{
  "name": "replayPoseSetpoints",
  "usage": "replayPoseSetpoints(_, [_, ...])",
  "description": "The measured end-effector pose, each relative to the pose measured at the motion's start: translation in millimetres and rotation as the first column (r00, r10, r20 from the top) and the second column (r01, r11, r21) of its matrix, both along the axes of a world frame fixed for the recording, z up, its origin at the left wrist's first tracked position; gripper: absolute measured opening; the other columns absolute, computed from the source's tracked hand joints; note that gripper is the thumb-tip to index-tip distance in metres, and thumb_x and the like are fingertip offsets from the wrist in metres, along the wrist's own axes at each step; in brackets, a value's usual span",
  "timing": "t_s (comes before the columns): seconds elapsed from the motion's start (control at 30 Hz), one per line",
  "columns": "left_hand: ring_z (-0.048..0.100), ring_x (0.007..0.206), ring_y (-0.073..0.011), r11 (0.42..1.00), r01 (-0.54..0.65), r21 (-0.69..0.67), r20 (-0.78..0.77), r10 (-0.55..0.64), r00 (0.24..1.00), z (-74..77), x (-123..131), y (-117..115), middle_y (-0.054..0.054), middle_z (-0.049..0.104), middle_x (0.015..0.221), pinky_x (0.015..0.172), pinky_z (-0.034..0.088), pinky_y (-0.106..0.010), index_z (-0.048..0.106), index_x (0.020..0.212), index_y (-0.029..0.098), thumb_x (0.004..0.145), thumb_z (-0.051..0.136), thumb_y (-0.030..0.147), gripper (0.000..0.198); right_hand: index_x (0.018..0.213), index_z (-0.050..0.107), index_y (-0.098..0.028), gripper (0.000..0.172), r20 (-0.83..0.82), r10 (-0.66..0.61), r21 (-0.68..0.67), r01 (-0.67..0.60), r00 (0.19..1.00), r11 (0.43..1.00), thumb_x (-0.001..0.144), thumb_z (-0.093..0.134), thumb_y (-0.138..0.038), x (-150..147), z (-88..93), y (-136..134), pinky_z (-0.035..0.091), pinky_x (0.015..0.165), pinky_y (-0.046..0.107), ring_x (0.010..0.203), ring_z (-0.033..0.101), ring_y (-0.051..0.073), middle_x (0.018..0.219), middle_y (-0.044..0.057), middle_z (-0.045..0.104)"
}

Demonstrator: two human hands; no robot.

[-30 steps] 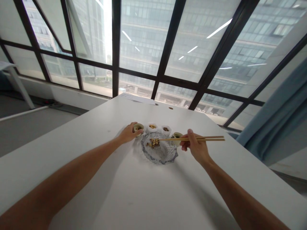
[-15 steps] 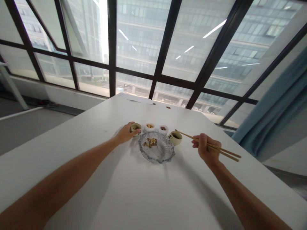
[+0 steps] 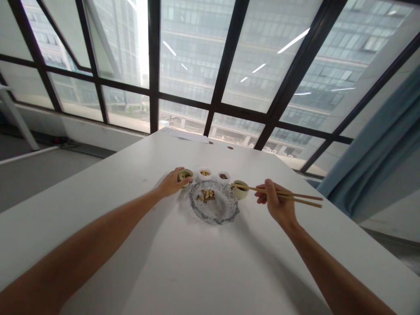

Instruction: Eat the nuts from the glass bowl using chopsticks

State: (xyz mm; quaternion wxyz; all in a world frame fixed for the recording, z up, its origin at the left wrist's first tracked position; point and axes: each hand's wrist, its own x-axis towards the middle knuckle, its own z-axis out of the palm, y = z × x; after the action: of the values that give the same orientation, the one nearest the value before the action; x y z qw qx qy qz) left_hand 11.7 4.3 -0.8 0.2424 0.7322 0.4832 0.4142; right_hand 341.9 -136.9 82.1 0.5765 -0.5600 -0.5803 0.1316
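My left hand (image 3: 173,181) is wrapped round a small pale-green cup (image 3: 186,173) with dark lettering, which stands on the table left of the glass dish. In my right hand (image 3: 277,202) is a pair of wooden chopsticks (image 3: 300,198), their tips reaching left across a second pale-green cup (image 3: 241,193). Whether the tips pinch anything is too small to tell. Between the cups, a clear scalloped glass dish (image 3: 226,213) holds a little heap of yellowish and brown dried pieces (image 3: 206,195).
Behind the dish stand two small white cups, one with yellowish pieces (image 3: 205,173) and one with dark pieces (image 3: 223,176). A sheet of paper (image 3: 187,135) lies at the far end of the white table (image 3: 170,262), before large windows. A blue curtain (image 3: 377,148) hangs at right.
My right hand has moved a little left with the chopsticks, and their tips have gone from the second cup's far rim to across it. The left hand has stayed still.
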Motion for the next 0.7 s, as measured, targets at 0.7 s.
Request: replayPoseSetpoints(0.7, [0.068,0.103,-0.0288,1.0,-0.015,0.027,-0.05,0.017,0.999,-7.4,0,7,-0.011,0.069,0.113,0.091,0.053,-0.041,0.053,0.134,0.02,0.08,0.061,0.065,0.072,0.068,0.068,-0.016,0.064,-0.112,0.17,-0.086,-0.18,0.979,0.98,0.075,0.06,-0.08,-55,-25.5,24,0.046,0.037,0.025,0.039,0.059,0.015,0.052,0.005,0.065])
